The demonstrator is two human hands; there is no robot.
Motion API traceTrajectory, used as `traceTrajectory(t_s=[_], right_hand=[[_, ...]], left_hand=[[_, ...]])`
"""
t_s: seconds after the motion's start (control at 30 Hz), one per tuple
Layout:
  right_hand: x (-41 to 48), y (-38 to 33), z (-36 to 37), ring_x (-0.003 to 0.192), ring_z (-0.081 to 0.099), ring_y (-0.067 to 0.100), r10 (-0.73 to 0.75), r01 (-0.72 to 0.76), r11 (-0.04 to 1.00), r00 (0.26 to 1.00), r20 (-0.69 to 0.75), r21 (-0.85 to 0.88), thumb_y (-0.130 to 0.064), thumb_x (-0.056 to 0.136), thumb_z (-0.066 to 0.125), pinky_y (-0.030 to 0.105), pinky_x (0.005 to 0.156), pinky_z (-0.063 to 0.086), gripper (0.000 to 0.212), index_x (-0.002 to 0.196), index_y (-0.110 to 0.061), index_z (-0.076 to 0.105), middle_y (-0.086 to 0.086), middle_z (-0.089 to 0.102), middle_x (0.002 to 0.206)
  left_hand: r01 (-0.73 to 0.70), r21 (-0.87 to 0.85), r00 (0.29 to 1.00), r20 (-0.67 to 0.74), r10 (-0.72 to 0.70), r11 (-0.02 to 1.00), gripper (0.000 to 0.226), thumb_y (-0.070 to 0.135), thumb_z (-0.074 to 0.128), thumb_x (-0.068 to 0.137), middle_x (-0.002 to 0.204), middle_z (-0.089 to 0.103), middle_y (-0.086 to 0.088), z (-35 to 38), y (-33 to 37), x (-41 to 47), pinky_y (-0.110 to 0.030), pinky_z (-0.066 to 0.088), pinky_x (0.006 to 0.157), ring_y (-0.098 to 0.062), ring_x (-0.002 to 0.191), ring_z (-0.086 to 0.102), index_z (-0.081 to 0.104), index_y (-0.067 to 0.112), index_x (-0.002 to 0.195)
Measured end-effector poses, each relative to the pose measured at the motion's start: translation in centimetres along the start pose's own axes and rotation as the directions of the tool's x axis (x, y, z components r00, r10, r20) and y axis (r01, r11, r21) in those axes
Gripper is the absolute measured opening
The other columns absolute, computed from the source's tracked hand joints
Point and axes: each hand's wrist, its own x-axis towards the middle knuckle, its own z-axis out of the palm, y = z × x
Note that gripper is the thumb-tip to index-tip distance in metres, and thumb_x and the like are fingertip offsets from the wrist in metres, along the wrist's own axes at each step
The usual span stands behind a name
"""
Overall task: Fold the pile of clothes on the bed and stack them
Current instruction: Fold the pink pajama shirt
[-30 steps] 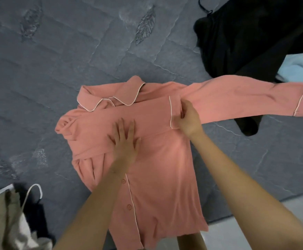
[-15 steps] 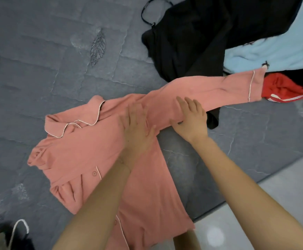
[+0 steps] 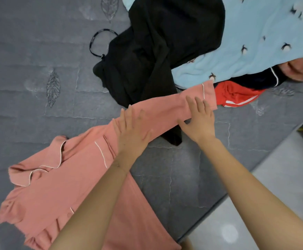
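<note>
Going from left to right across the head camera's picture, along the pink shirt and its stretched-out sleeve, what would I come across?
collar of the pink shirt → left hand, flat on the sleeve → right hand, flat on the sleeve nearer the cuff → red garment, just past the sleeve's end

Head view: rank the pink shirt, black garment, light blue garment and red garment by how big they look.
1. pink shirt
2-3. black garment and light blue garment look about alike; the frame cuts the blue one.
4. red garment, partly covered.
</note>
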Motion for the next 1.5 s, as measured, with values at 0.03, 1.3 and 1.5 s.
traceTrajectory(t_s=[0.03,1.3,1.5], right_hand=[[0.6,0.6,-0.4,0.148,0.008,0.029,0.014,-0.014,1.000,1.000,0.004,0.005,-0.041,0.088,0.061,0.048,0.118,0.016,0.080,0.154,-0.024,0.020,0.006,0.016,0.161],[-5.5,-19.4,6.2,0.104,0.059,0.016,-0.314,0.006,0.801,0.855,0.413,0.598,-0.008,0.098,0.043,0.019,0.089,0.043,0.027,0.113,-0.010,0.066,-0.001,0.067,0.113],[-10.7,-24.7,10.1,0.115,0.057,0.020,-0.449,0.115,0.809,0.754,0.480,0.576,0.008,0.092,0.040,0.021,0.094,0.043,0.037,0.127,-0.002,0.049,0.010,0.061,0.124]], left_hand=[[-0.016,0.003,1.000,0.004,0.016,1.000,0.080,0.054,0.047,0.094,0.161,0.011,-0.012,0.1,0.8,0.7,-0.056,-0.004,0.115,-0.037,0.148,0.007,0.002,0.026,0.153],[0.314,-0.949,0.850,0.291,-0.440,-0.021,0.017,0.029,0.047,0.102,0.099,0.065,-0.009,-3.2,-7.9,-6.8,-0.038,0.058,0.071,-0.019,0.086,0.067,0.053,0.013,0.102],[0.345,-0.928,0.813,0.221,-0.538,0.139,0.010,0.007,0.047,0.100,0.077,0.054,-0.003,-2.6,-16.7,-12.5,-0.027,0.039,0.058,-0.011,0.065,0.047,0.050,0.010,0.092]])
